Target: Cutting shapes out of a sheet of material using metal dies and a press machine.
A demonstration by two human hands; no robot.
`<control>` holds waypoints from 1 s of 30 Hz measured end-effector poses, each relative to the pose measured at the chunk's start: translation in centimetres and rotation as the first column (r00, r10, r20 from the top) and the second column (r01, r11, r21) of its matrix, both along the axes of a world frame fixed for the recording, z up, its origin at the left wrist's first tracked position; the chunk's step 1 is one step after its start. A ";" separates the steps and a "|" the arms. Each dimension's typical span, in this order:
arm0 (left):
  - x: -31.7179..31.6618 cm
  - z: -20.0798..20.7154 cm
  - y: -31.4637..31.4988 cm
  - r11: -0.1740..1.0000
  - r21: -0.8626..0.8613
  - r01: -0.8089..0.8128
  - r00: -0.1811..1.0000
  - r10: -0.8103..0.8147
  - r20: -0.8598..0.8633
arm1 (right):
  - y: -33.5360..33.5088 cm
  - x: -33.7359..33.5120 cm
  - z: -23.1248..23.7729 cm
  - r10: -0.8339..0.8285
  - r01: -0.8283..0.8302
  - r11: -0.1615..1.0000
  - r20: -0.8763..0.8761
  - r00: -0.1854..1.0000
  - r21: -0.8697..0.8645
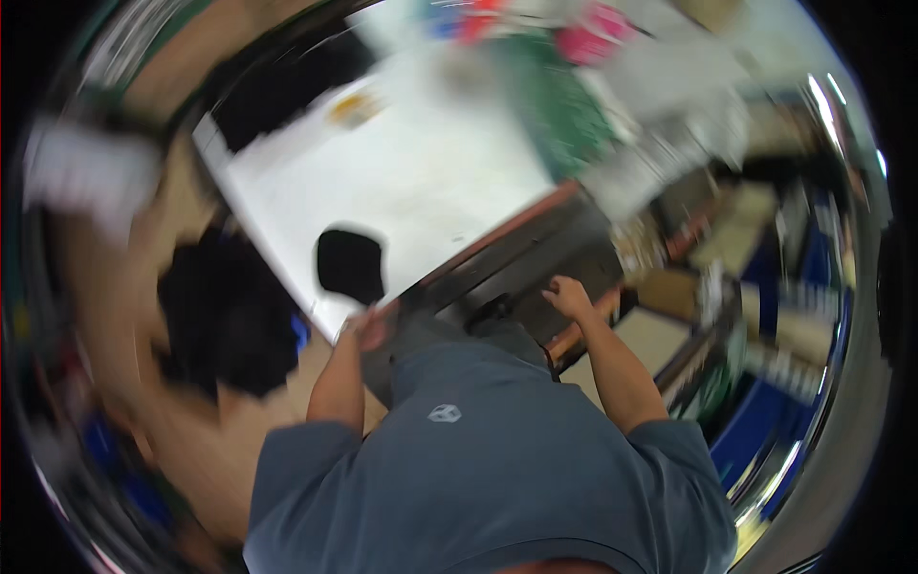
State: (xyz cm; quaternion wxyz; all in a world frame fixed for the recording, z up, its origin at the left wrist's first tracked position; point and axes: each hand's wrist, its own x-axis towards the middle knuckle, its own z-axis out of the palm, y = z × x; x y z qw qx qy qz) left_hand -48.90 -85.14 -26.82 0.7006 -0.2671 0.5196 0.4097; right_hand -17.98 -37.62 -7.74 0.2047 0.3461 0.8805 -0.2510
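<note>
My left hand (371,328) is at the near left corner of the white tabletop (449,182), smeared by motion, so its fingers do not show clearly. Close beyond it on the tabletop lies a flat black piece with rounded corners (350,265). My right hand (572,298) is off the table's near edge, in front of the dark panel (535,253) below the top. Its fingers look curled inward; whether they hold anything is hidden.
Black material (287,86) covers the table's far left. A green plastic sheet or bag (559,105) and a pink item (595,33) lie at the far right. A black heap (225,311) stands left of the table. Cardboard boxes (669,292) and blue bins (755,421) crowd the right.
</note>
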 end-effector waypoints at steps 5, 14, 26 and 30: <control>-4.7 3.4 11.2 0.472 -0.125 0.873 0.470 -0.882 -0.045 | -0.9 10.2 3.7 -0.497 0.522 0.850 -0.211 0.842 0.077; 4.2 15.9 42.8 -0.116 -0.434 0.893 -0.304 -0.868 -0.393 | -15.7 26.1 7.8 -0.831 0.757 0.497 -0.485 0.274 -0.424; 52.1 31.0 55.4 -0.505 0.184 0.843 -0.292 -0.719 -0.631 | -20.5 60.7 17.1 -0.716 0.901 -0.315 -0.698 -0.019 0.298; 62.1 36.0 54.6 -0.691 0.321 0.647 -0.343 -0.640 -0.688 | -17.4 68.8 17.4 -0.842 0.853 -0.321 -0.536 -0.059 0.411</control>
